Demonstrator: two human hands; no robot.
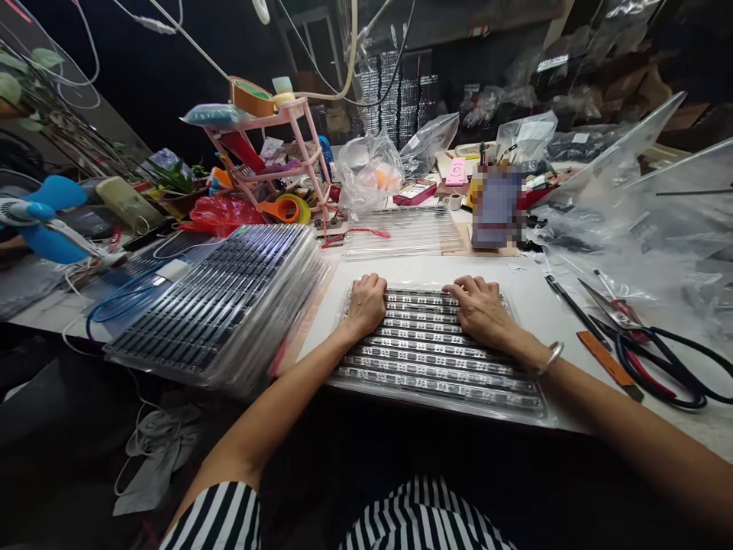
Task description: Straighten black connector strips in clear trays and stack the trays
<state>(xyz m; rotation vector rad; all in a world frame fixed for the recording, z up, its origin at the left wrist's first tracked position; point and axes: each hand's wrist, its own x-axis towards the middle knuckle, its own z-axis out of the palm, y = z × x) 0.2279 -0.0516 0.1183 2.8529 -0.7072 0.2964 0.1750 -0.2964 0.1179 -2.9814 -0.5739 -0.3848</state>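
Observation:
A clear plastic tray (435,405) lies on the white table in front of me, filled with rows of shiny, dark-edged metal strips (427,345). My left hand (366,307) rests at its far left, fingers curled and pressed together on the end of the farthest strip. At the far right, my right hand (481,312) bends its fingers over that same strip, the index finger reaching inward along it. Both palms hide parts of the rows beneath. The undersides of the fingertips are out of sight.
A tall stack of filled trays (217,305) stands at left. Behind the tray lies a clear ribbed tray (395,233). Scissors (658,351), an orange-handled cutter (608,363) and plastic bags lie at right. A pink rack (269,130) and blue-bladed fan (46,218) stand at back left.

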